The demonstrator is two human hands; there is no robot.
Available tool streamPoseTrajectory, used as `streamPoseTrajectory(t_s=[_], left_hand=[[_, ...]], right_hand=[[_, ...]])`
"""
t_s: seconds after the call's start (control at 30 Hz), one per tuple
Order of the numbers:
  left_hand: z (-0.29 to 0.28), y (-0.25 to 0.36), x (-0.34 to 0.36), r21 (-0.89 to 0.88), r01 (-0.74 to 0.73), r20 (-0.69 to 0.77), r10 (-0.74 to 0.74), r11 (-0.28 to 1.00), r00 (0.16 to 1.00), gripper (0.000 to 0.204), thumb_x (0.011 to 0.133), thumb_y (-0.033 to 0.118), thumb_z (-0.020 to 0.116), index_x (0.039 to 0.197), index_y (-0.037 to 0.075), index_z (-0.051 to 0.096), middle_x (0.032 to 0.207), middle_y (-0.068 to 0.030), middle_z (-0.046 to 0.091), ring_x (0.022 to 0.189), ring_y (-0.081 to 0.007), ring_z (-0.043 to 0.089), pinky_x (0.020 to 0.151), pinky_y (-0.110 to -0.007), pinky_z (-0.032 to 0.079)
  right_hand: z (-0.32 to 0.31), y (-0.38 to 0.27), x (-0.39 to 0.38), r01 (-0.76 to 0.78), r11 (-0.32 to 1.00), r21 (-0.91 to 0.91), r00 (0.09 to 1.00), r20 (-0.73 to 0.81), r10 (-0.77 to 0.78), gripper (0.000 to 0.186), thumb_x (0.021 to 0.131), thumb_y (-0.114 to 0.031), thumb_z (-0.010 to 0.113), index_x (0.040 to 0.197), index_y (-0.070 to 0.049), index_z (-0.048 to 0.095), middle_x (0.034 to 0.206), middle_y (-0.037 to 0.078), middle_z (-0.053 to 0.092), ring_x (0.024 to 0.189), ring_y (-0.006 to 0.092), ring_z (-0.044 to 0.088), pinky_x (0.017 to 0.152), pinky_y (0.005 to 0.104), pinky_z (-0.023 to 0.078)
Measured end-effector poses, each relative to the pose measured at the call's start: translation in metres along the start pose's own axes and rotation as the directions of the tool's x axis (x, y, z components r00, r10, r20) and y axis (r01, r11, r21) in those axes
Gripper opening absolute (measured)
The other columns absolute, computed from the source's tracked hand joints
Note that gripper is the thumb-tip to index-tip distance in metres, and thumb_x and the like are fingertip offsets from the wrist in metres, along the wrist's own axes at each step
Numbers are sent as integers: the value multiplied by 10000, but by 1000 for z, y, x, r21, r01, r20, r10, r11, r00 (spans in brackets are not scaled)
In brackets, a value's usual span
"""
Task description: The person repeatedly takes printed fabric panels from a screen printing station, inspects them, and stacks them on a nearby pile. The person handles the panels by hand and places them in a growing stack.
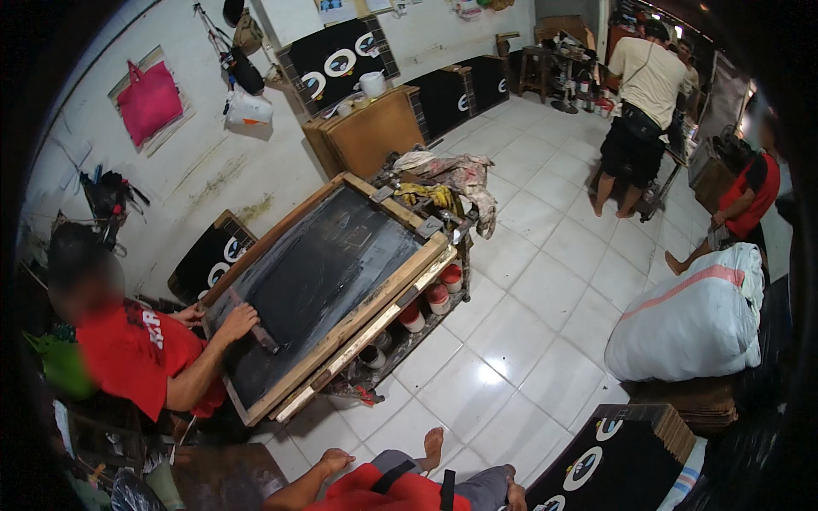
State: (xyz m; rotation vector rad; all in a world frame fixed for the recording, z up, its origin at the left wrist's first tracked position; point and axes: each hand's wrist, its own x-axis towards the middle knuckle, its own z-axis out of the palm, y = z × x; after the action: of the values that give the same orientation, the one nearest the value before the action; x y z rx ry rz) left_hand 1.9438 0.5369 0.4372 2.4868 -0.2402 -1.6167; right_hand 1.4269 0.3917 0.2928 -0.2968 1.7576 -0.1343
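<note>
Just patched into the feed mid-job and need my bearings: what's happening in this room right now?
The wearer sits on the floor, left hand resting on a knee, right hand low by the other leg; neither holds anything. A co-worker in a red shirt drags a squeegee across a large wooden-framed printing screen. Paint pots sit on the shelf beneath. A stuffed white sack lies on the tiles, and two more people work at the back.

A co-worker's hand (236, 322) presses a squeegee (256, 328) on the wood-framed printing screen (319, 277).
</note>
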Motion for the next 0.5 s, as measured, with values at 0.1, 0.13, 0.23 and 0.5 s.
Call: streamPoseTrajectory(t_s=[0.1,0.13,0.23,0.5], left_hand=[[5,-12,0,124,-16,11,15,992,1000,286,782,320,690,824,39,657,700,-30,619,626,-137,558,635,-273,459],[5,-13,-1,109,-25,24,23,994,999,290,782,328,686,827,43,658,708,-30,622,630,-136,561,640,-274,460],[4,-6,-3,27,-48,-4,48,998,999,295,781,331,687,829,41,656,730,-36,629,649,-137,575,648,-276,467],[19,30,-4,-36,-153,5,154,988,988,358,775,331,704,942,22,637,815,-55,648,702,-142,603,660,-284,494]], right_hand=[[-1,-2,-1,14,1000,-23,1000,-7,-14,440,877,-400,526,1141,-55,597,872,133,631,784,207,599,679,321,478],[0,-3,-2,19,999,-34,1000,-7,-19,439,874,-393,530,1148,-54,589,862,131,627,774,206,596,669,322,474],[0,-5,-9,19,998,-66,1000,-6,-20,441,866,-373,542,1167,-51,567,832,124,615,742,203,586,639,326,460],[-14,-17,-12,57,985,-164,998,-15,-61,470,845,-320,573,1218,-42,506,752,106,581,656,195,559,559,337,423]])
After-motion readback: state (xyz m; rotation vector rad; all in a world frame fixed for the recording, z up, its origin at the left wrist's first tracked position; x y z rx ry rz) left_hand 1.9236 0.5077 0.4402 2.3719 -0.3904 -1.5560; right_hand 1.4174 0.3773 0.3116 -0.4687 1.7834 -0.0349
